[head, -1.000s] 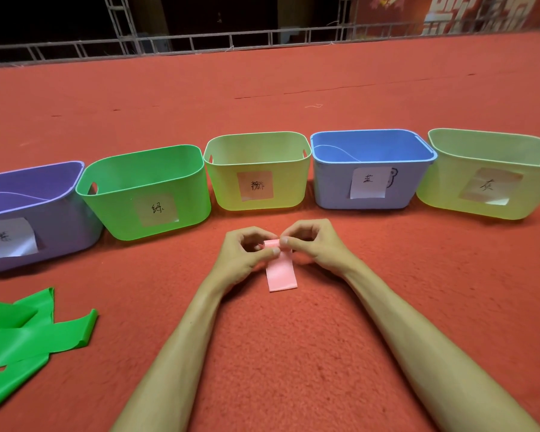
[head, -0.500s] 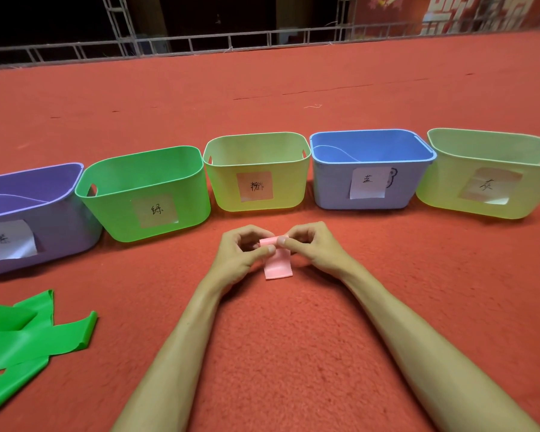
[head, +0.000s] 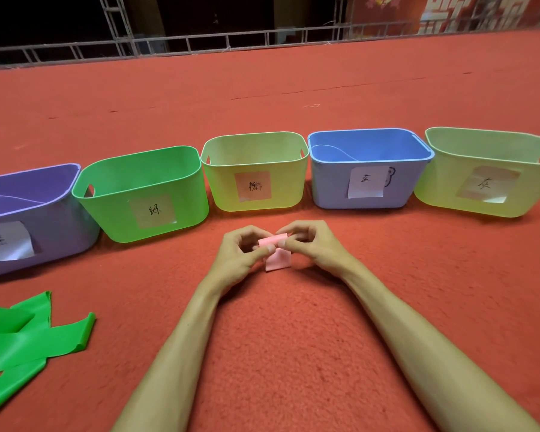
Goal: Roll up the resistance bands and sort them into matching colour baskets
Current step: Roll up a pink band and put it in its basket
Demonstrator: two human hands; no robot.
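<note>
Shortened vs 1 s ago: the loose tail of the pink band [head: 277, 260], more of it now being wound into the roll at its top. Hands are kept at approx. the same spot in front of the baskets.

The band is pinched at its rolled end by both hands. The roll's left end is gripped by the L hand [head: 239, 257] w/ thumb and curled fingers, the right end likewise by the R hand [head: 314, 246]. The thumbs are nearly met over the middle. Only a short flat flap is left hanging below the thumbs. Its lower edge is at or just above the red carpet [head: 293, 338]; contact can't be told. Both forearms are stretched fwd from the bottom edge of the view.

Five baskets are lined up in a row behind the hands, each w/ a handwritten paper label on its front wall. From L to R:
- purple basket [head: 60, 226], partly cut off by the frame
- green basket [head: 119, 213]
- middle yellow-green basket [head: 284, 188]
- blue basket [head: 331, 188]
- far-R yellow-green basket [head: 443, 188]

The band is held just in front of the middle yellow-green basket and the blue one, touching neither.

A green band [head: 28, 341] is laid unrolled and folded over itself on the carpet at lower L, well apart from the hands. A metal railing [head: 200, 42] is seen along the carpet's far edge, w/ dark behind it.
</note>
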